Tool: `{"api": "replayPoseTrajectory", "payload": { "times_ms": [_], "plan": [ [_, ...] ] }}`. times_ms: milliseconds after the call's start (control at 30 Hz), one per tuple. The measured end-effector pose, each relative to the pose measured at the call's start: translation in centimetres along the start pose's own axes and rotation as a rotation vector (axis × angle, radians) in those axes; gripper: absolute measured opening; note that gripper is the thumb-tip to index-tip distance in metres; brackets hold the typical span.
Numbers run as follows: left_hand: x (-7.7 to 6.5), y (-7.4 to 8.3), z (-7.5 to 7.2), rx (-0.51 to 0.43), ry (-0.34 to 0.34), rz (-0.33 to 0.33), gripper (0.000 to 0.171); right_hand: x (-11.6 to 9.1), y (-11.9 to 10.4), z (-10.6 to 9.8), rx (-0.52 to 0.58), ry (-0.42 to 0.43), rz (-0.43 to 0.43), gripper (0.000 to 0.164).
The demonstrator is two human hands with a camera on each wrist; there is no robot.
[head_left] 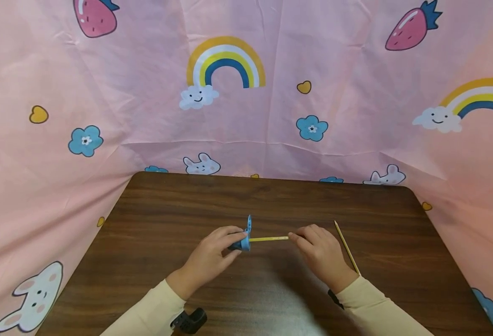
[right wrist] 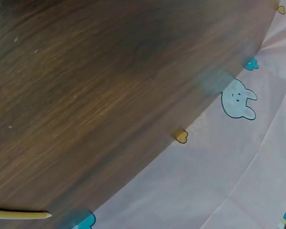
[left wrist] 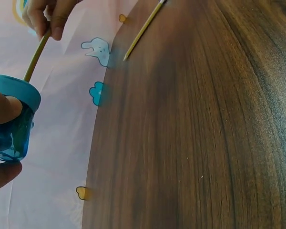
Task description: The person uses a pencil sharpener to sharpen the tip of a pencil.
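Observation:
A blue pencil sharpener (head_left: 242, 242) with a see-through body is gripped by my left hand (head_left: 210, 254), fingers on top and thumb beneath. Its flip lid (head_left: 249, 223) stands up. A yellow pencil (head_left: 269, 239) runs level from the sharpener's opening to my right hand (head_left: 319, 249), whose thumb and fingers pinch its far end. In the left wrist view the sharpener (left wrist: 16, 119) shows its blue collar, with the pencil (left wrist: 36, 57) entering the top; the end inside is hidden. The right wrist view shows mostly table.
A second yellow pencil (head_left: 347, 247) lies on the brown wooden table (head_left: 179, 200), just right of my right hand, its point facing the far edge. A pink patterned cloth (head_left: 154, 93) hangs behind the table and along both sides.

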State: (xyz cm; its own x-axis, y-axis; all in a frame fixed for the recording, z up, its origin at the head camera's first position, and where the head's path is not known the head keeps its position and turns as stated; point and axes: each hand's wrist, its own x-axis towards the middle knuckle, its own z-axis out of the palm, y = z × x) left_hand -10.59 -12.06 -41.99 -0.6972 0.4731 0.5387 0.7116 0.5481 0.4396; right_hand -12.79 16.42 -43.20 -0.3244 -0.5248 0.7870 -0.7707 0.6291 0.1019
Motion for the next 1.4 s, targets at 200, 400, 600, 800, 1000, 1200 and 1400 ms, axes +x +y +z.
{"api": "replayPoseTrajectory", "payload": {
  "times_ms": [200, 400, 600, 800, 1000, 1200, 1400],
  "plan": [
    [0.1, -0.4, 0.3, 0.050, 0.014, 0.081, 0.045, 0.2, -0.3, -0.3, 0.031, -0.084, 0.088, 0.021],
    [0.3, -0.9, 0.6, 0.101, 0.051, 0.235, 0.040, 0.7, -0.5, -1.4, 0.279, -0.400, 0.353, 0.012],
    [0.3, -0.9, 0.8, 0.091, 0.049, 0.298, 0.043, 1.7, 0.5, -2.3, 0.567, -0.735, 0.682, 0.006],
    [0.0, -0.9, 0.8, 0.074, 0.038, 0.159, 0.040, 1.8, 0.0, -2.0, 0.395, -0.659, 0.595, 0.012],
    [-0.2, -1.0, 0.4, 0.015, 0.050, 0.042, 0.045, 1.0, -0.7, -1.5, 0.224, -0.392, 0.440, 0.035],
    [0.0, -0.7, 0.2, -0.062, 0.022, -0.065, 0.045, 0.3, -0.8, -0.7, 0.178, -0.148, 0.262, 0.027],
    [0.2, -0.3, 0.4, -0.107, -0.002, -0.123, 0.046, -0.1, -0.9, -0.3, 0.132, -0.035, 0.198, 0.026]
  ]
}}
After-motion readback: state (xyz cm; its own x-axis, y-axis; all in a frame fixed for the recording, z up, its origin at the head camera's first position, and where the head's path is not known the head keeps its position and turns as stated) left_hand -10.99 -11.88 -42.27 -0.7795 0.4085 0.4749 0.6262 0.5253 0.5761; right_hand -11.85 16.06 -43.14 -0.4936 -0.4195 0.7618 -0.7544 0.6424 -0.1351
